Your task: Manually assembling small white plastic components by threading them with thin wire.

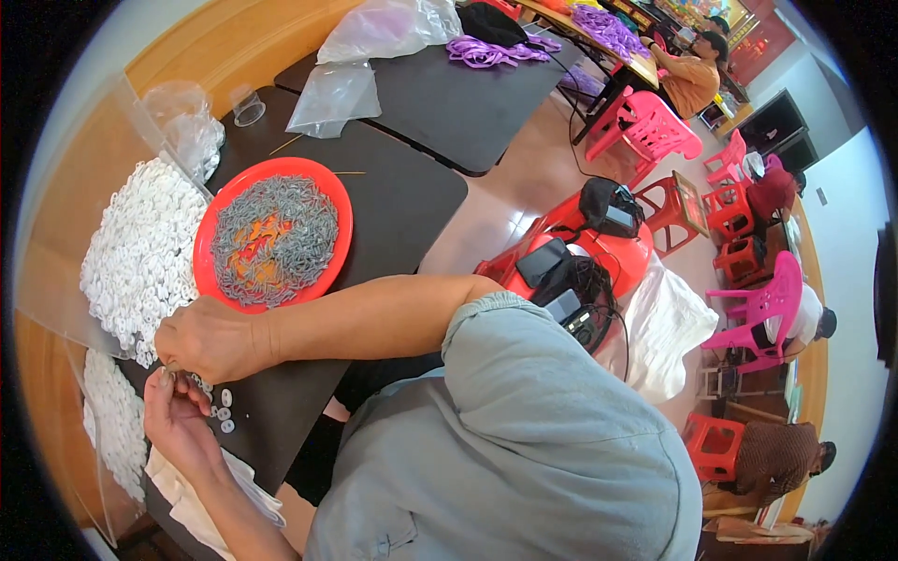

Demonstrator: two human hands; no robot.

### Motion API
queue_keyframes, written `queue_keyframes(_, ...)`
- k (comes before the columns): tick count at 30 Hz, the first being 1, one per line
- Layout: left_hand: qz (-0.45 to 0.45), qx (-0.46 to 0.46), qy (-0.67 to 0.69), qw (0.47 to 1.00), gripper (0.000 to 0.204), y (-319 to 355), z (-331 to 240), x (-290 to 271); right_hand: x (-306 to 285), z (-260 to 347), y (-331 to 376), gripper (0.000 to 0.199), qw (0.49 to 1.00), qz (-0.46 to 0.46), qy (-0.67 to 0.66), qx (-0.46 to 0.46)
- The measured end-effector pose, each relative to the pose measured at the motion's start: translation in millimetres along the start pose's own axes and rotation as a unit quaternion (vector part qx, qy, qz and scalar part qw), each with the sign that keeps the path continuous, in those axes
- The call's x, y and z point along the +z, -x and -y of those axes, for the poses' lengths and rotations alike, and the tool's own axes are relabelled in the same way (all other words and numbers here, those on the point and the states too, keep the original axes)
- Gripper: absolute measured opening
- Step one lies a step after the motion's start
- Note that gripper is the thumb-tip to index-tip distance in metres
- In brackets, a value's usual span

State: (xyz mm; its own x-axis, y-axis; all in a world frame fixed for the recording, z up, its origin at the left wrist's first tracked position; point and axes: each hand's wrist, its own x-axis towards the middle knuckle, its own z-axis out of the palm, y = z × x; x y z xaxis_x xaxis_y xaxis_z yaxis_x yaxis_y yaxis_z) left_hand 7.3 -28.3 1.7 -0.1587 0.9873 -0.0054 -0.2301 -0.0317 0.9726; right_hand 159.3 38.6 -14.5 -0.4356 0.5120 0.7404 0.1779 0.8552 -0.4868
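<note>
Head view: looking down over a dark tabletop (407, 187), edges bowed by the fisheye lens.
Right hand (213, 341): reaching across from a grey-green sleeve (533, 355), back upward, fingers curled down toward the left hand; fingertips mostly hidden, cannot tell whether holding anything.
Left hand (182, 432): just below the right hand, palm turned upward, thumb and fingers narrowed to meet the right hand's fingers; cannot tell whether gripping a piece, any such piece too small to make out.
Loose white oval rings (227, 412): on the tabletop, just beside the left hand's fingers, toward picture right.
Large white pile (140, 252): similar small rings, heaped beside the tray and along a clear panel (70, 224).
Smaller white pile (112, 425): to the left of the left hand.
Round red tray (343, 210): just beyond the right forearm, spread with slender grey pieces (304, 210), orange-red pattern showing through mid-tray.
White cloth (201, 496): by the left forearm.
Far end: clear plastic cup (248, 107), plastic bag (332, 101), purple straps (491, 51).
Room: dark phone (543, 264) on a red surface, pink chair (655, 126) near a seated co-worker (694, 79) in orange-brown.
</note>
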Motion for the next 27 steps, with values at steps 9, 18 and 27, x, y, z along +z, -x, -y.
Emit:
queue_keyframes(9,-0.001,-0.001,0.001,1.000,0.018,1.2,-0.6,4.9,-2.0,0.6,1.7,0.015,1.000,-0.001,0.001,0.009)
queue_keyframes(18,-0.067,-0.034,0.009,0.997,0.019,7.5,-6.7,10.4,1.1,-6.7,3.0,0.010,0.997,0.059,0.031,-0.030)
queue_keyframes(27,-0.027,-0.010,0.049,0.998,0.013,2.9,-5.3,15.8,-24.0,4.4,-3.1,0.011,0.977,0.026,-0.151,0.149)
